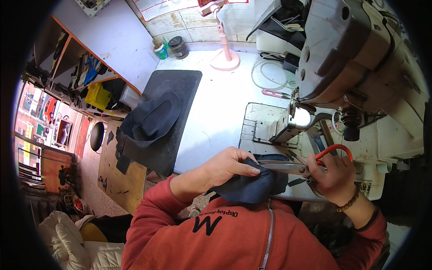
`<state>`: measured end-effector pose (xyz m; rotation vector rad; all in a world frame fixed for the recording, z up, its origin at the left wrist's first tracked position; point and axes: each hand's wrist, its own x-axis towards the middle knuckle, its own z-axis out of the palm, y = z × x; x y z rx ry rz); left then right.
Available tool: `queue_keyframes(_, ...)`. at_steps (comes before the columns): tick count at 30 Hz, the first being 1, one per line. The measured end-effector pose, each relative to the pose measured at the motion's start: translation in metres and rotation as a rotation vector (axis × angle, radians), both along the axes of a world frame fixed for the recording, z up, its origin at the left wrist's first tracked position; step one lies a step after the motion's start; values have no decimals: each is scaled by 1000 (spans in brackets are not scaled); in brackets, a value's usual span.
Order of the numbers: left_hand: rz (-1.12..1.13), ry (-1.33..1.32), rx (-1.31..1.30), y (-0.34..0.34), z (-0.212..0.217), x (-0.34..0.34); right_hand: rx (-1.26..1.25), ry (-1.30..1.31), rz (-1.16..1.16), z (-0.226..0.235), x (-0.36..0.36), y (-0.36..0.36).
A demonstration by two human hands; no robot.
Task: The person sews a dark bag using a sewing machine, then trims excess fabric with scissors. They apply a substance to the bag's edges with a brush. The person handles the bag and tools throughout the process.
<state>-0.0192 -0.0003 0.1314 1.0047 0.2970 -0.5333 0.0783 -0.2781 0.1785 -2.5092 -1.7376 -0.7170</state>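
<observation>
My left hand (227, 165) pinches a dark navy piece of cloth (252, 184) held close to my chest. My right hand (335, 175) grips red-handled scissors (297, 167), fingers through the loops. The blades point left and meet the cloth's upper edge beside my left fingertips. Both hands are just in front of the sewing machine's bed (265, 128).
A large grey sewing machine (355, 58) fills the upper right. A stack of dark cloth pieces (150, 119) lies on a black mat (177, 85) to the left. A pink lamp stand (225, 58), two small jars (171, 47) and pink snips (275, 93) sit on the white table.
</observation>
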Motion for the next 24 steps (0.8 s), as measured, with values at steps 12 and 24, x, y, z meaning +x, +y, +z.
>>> queue_keyframes(12, -46, -526, 356, 38, 15, -10, 283, 459, -123, -56, -21, -23)
queue_keyframes(24, -54, -927, 1855, 68, -25, -32, 653, 641, -705, -132, -20, -62)
